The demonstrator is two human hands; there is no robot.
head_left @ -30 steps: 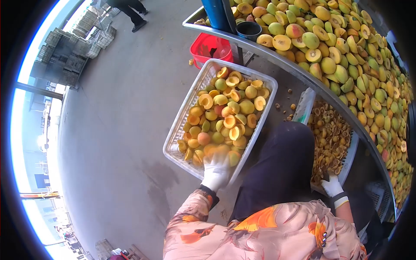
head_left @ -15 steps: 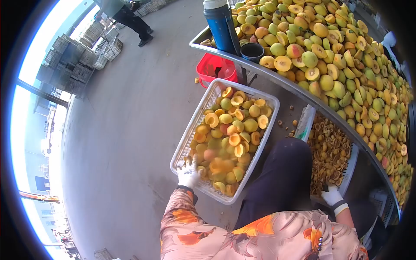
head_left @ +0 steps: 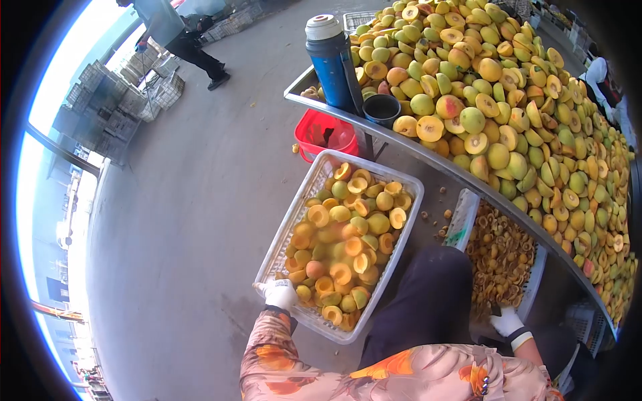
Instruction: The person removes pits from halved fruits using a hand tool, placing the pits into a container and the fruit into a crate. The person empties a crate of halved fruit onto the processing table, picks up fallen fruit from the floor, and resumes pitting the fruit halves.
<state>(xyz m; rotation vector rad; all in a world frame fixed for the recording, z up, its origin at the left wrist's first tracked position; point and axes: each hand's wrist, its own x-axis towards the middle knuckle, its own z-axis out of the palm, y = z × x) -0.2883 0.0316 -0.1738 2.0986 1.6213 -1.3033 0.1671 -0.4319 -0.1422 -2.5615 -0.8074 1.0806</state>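
Crate [head_left: 291, 215], left hand [head_left: 277, 293] at rim, floor [head_left: 187, 200] alongside

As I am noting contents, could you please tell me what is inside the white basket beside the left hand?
The white basket holds fruit, including halves with empty hollows showing; the left hand is at its edge. What lies beneath, including the basket's bottom, is covered.

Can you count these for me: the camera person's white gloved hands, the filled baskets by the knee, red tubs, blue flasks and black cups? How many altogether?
White gloved hands: 2, the left hand and the right hand
Filled baskets: 2, the fruit basket and the brown-bits basket
Red tub: 1
Blue flask: 1
Black cup: 1
Total: 7
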